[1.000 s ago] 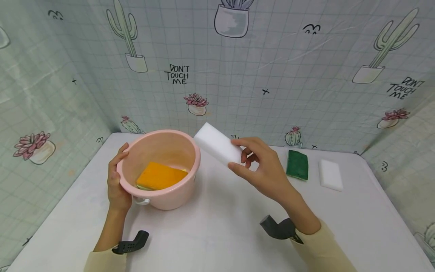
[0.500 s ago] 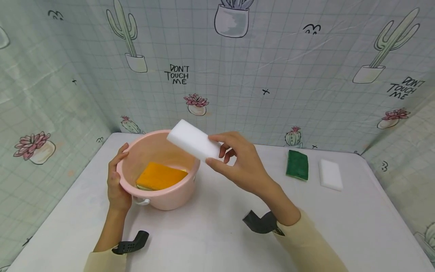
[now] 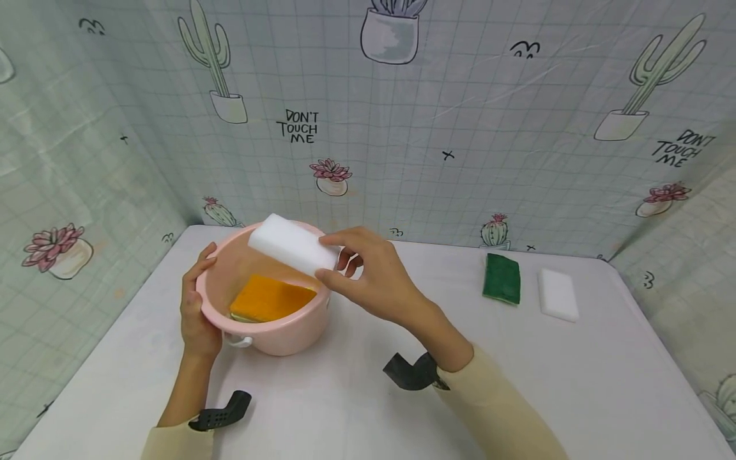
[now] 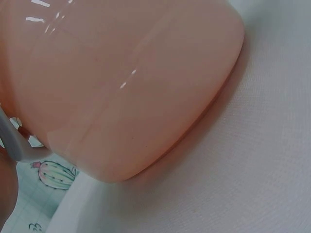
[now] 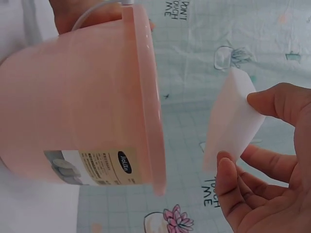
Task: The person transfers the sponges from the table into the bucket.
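Observation:
A pink bucket (image 3: 287,338) stands on the white table at the left, its mouth tilted toward me in the head view. My left hand (image 3: 198,313) grips its left rim, the fingertips over the edge. Inside lies an orange sponge (image 3: 270,299) with a paler underside. Between thumb and fingers, my right hand (image 3: 379,278) pinches a white sponge block (image 3: 290,246) over the bucket's opening. From the right wrist, the white block (image 5: 233,116) shows clear of the rim. The left wrist view is mostly filled by the bucket's side (image 4: 136,87).
Toward the table's back right lie a green scouring pad (image 3: 502,278) and another white block (image 3: 558,295). A curtain (image 3: 402,128) printed with cacti surrounds the table (image 3: 356,396). One end of the bucket's handle (image 3: 238,341) shows near my left hand.
My right hand has carried the white sponge block leftward, from beside the bucket's right rim to over its opening. The left hand and bucket have stayed in place.

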A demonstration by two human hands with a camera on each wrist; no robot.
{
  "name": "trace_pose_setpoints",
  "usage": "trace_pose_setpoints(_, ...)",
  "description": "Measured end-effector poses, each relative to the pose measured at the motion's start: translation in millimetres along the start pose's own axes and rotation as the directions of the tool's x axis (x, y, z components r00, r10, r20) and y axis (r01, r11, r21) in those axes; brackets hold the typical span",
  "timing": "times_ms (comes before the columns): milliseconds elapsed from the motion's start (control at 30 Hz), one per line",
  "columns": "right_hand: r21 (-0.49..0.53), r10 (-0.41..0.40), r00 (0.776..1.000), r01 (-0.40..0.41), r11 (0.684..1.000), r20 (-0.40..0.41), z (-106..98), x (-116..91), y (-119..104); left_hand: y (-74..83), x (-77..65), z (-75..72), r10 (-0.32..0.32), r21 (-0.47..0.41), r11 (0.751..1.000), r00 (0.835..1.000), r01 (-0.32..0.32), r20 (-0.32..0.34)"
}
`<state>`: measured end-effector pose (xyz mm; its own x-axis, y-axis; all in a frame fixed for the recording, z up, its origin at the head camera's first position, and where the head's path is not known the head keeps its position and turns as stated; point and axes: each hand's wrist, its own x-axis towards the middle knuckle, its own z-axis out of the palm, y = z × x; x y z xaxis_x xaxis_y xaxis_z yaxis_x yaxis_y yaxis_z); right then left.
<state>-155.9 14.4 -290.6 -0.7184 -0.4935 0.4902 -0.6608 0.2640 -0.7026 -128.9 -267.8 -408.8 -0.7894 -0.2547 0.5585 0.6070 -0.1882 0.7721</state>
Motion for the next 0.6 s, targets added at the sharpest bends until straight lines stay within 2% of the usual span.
trace_pose_setpoints(600,-0.039,0.091,0.989,-0.088,0.995,0.115,16.5,17.7,6.3,0.2,0.0,-0.1,0.002,-0.026,1.000,1.000,-0.002,0.012)
